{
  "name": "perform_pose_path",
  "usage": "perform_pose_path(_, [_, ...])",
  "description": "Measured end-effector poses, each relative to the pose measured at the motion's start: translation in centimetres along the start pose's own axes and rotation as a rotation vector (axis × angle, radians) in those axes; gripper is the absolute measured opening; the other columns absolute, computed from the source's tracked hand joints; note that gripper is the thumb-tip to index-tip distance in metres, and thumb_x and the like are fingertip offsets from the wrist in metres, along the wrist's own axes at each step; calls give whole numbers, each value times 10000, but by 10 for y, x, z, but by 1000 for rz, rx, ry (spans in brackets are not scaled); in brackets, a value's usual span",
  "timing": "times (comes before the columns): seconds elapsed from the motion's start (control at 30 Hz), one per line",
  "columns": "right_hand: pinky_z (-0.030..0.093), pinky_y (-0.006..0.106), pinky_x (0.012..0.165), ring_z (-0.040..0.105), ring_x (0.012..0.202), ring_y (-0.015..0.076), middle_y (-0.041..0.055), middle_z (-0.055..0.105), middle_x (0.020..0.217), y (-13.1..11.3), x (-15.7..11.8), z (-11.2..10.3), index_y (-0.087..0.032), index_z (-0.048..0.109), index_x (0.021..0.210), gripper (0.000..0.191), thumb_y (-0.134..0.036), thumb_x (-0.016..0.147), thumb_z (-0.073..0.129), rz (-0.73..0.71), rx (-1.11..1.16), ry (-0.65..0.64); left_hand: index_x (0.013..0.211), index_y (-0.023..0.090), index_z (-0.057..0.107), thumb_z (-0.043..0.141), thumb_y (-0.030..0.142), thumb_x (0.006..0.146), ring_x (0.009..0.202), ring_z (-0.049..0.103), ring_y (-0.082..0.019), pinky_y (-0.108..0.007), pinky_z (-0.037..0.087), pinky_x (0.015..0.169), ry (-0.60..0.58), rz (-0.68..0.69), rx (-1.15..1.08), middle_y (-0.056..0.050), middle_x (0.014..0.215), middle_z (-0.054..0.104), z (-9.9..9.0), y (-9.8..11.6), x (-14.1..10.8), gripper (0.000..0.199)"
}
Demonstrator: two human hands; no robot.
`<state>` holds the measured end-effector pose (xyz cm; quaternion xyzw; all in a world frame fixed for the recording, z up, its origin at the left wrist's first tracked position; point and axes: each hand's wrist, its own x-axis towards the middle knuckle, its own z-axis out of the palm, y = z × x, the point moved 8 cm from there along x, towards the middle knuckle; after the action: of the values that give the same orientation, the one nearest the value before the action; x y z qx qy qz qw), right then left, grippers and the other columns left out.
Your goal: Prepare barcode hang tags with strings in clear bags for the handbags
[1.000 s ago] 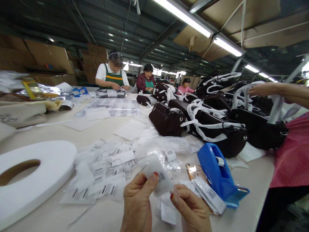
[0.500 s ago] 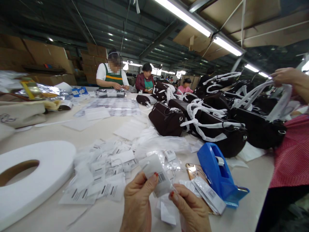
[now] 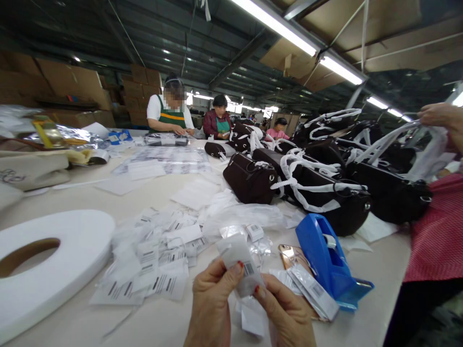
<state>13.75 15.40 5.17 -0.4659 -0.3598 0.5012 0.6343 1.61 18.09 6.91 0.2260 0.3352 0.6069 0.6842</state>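
Head view: over the surface [image 3: 159, 323], toward its near edge, the left hand [image 3: 213, 303] pinches the tag's [image 3: 237, 253] left side; its long axis slants down rightward to the right hand [image 3: 285, 311], pinching the lower end.

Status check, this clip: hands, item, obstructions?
Left hand pinching barcoded tag. Right hand at its lower right edge. Nothing covering the tag but fingers; blue tape dispenser standing clear, to the right.

White barcoded tag [image 3: 249, 271], thin, rectangular, tilted, held up above the worktop [image 3: 155, 324], toward its near edge
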Motion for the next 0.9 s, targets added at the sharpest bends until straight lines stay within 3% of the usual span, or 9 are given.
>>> perform_pose_path(0.27, [473,218,676,605,684,145,6,713,711,8,7,-2,-236,740,761,142,-320,647,736,-9,43,-29,672,157,722,740,181,596,584,568,-80,-136,453,600,-42,-100,-46,3,575,682,4,-18,-2,82])
perform_pose_path(0.4, [466,197,618,580,621,125,1,693,644,15,4,-1,-216,741,733,142,-320,635,744,58,96,-37,691,146,704,729,172,596,609,579,-100,-170,455,611,-56,-92,1,-8,619,694,4,-13,-2,102])
perform_pose_path(0.6, [455,221,560,544,518,120,13,671,558,30,-8,1,-179,735,646,186,-337,560,781,194,170,12,948,149,633,715,189,624,746,600,-153,-227,462,639,-61,-160,7,-60,774,708,2,-3,1,336])
perform_pose_path(0.73, [419,211,473,506,427,98,0,634,483,46,-13,6,-166,730,625,196,-330,536,793,284,254,15,848,142,632,648,270,714,509,508,-88,-197,403,502,-89,-144,33,2,606,628,2,-6,5,186])
perform_pose_path(0.9, [410,222,431,534,413,126,-18,610,437,53,-18,12,-190,711,625,176,-339,561,779,323,336,58,690,150,582,596,301,765,510,491,-85,-193,382,511,-55,-121,-43,15,557,584,0,-11,8,169])
